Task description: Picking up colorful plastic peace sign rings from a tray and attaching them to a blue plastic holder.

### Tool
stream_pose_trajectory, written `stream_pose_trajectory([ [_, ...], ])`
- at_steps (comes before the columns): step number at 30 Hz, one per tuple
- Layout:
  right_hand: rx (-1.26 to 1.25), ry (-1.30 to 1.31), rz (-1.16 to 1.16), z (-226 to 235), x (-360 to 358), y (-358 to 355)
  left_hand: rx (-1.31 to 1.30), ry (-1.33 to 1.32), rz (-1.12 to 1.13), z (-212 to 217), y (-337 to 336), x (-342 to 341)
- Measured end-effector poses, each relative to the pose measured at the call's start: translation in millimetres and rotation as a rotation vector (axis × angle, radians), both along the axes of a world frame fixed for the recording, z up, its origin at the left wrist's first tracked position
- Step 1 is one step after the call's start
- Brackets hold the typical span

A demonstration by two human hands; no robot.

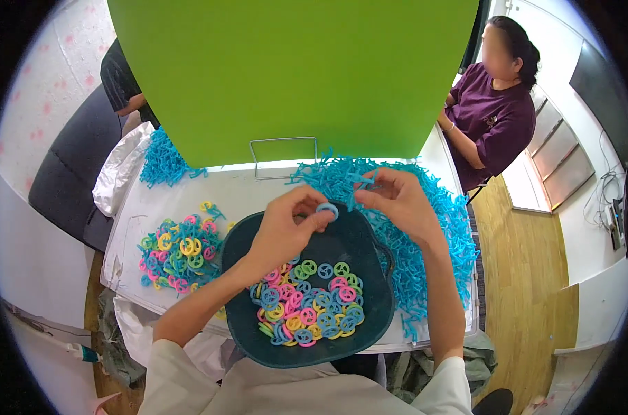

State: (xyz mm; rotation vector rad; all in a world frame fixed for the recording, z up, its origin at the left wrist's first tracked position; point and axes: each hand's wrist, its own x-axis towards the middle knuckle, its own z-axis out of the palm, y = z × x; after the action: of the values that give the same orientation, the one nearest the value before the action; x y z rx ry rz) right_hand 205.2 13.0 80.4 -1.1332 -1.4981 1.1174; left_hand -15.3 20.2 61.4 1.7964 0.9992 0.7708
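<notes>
Blue ring (327,209) pinched in left hand (284,228) just above dark bowl (376,312), right hand (397,200) gripping blue sprue (361,181) beside it; bowl's near half filled with rings (307,308), big sprue heap (424,242) right of bowl untouched.

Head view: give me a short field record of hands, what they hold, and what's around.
left hand: pinches a blue ring over the bowl
right hand: fingers on a blue sprue piece, close to the ring
bowl contents: mixed rings in blue, pink, yellow, green
table left: loose ring pile
table right: blue sprue heap
behind: green board, wire stand
others: seated person at far right
</notes>
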Motion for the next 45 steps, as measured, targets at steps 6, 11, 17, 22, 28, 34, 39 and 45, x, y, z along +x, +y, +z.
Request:
stream_pose_trajectory([
  [6, -0.058, -0.067, 0.111, -0.3, -17.7, -7.6, 0.073, -0.457, 0.157, 9.3, 0.4, -3.4],
  [11, 0.001, -0.135, 0.142, -4.7, -25.3, -9.7, -0.063, -0.481, 0.080, 11.6, -4.2, -4.4],
  [17, -0.153, 0.244, 0.139, -8.1, -39.2, -9.0, 0.158, -0.507, 0.107, -3.7, -2.5, -2.3],
  [22, -0.351, 0.376, 0.111, -14.4, -36.3, -5.5, 0.611, -0.214, 0.151, 0.0, -4.7, -3.9],
  [28, -0.141, 0.328, 0.008, -11.2, -36.8, -4.7, 0.253, -0.504, 0.200, 2.2, -10.8, -3.4],
  [34, 0.073, 0.159, -0.054, -12.3, -44.6, -10.5, -0.003, -0.523, 0.139, 7.3, -8.0, -2.3],
  [39, 0.207, 0.069, -0.034, -22.2, -51.5, -12.7, -0.131, -0.564, 0.114, 0.3, -5.3, -1.1],
  [45, 0.187, -0.029, -0.028, -22.9, -57.5, -13.3, 0.134, -0.376, 0.165, -6.0, -2.0, -1.7],
])
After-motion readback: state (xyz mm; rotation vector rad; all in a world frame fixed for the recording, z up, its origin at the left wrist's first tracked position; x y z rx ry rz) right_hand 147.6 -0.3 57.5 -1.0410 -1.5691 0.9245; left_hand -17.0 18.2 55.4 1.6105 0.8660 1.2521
